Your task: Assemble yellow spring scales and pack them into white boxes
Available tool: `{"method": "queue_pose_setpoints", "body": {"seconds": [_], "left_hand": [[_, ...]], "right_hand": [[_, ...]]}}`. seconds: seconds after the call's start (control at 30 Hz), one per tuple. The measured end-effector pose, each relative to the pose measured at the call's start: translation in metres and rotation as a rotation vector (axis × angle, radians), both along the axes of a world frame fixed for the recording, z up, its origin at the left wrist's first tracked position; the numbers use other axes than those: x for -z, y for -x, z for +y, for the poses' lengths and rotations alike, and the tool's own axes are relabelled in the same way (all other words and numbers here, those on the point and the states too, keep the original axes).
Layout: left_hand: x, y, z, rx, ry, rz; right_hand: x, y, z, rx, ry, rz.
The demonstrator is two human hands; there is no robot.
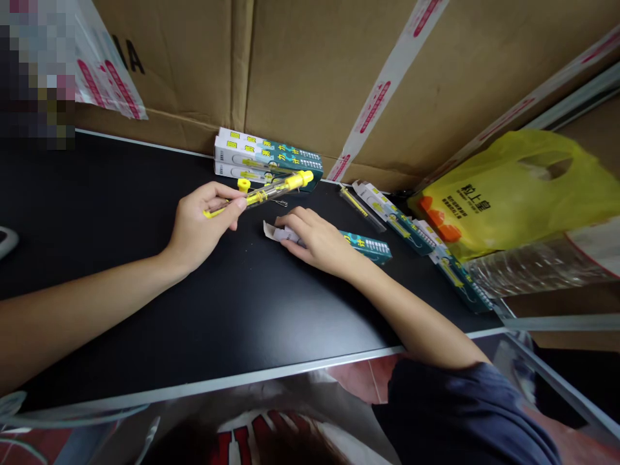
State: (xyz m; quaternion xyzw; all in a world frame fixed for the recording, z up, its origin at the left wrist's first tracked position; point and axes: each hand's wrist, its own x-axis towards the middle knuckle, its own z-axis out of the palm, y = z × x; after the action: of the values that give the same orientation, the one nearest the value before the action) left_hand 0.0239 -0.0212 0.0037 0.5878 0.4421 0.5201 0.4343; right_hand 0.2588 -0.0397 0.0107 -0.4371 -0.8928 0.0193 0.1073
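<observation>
Pinched in my left hand (203, 216) is a clear tube with yellow ends (276, 190), held tilted above the black table (232, 310). My right hand (314, 240) is wrapped over a white and teal box (371, 247) lying on the table; the box's near-left end flap stands open. Just behind the held tube sits a small yellow cap (243, 185). Similar boxes (266, 155) are stacked behind it, near the cardboard. Another clear tube with yellow parts (362, 208) lies to the right of the stack.
More boxes (394, 216) lie at the right, one further box (455, 271) near the table's right edge. Beside them rests a yellow plastic bag (523, 194) with orange items inside. Large cardboard (310, 77) stands behind the table. A white object (7, 240) is at the far left.
</observation>
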Motion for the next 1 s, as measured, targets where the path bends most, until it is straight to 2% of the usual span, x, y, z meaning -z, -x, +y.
{"method": "queue_pose_setpoints", "body": {"seconds": [0.17,0.3,0.4,0.8,1.0], "left_hand": [[-0.001,0.000,-0.001,0.020,0.026,0.014],[0.000,0.000,-0.001,0.037,0.029,0.023],[0.001,0.000,-0.001,0.041,0.039,0.014],[0.001,0.000,-0.001,0.072,0.042,0.006],[0.001,-0.001,0.000,0.082,0.058,-0.020]], "right_hand": [[0.000,-0.002,-0.002,0.101,0.087,0.166],[0.005,0.005,-0.004,0.243,0.050,0.228],[0.008,0.009,-0.005,0.290,0.036,0.210],[-0.001,0.008,-0.009,0.251,0.126,0.223],[-0.001,0.004,-0.008,0.133,0.113,0.124]]}}
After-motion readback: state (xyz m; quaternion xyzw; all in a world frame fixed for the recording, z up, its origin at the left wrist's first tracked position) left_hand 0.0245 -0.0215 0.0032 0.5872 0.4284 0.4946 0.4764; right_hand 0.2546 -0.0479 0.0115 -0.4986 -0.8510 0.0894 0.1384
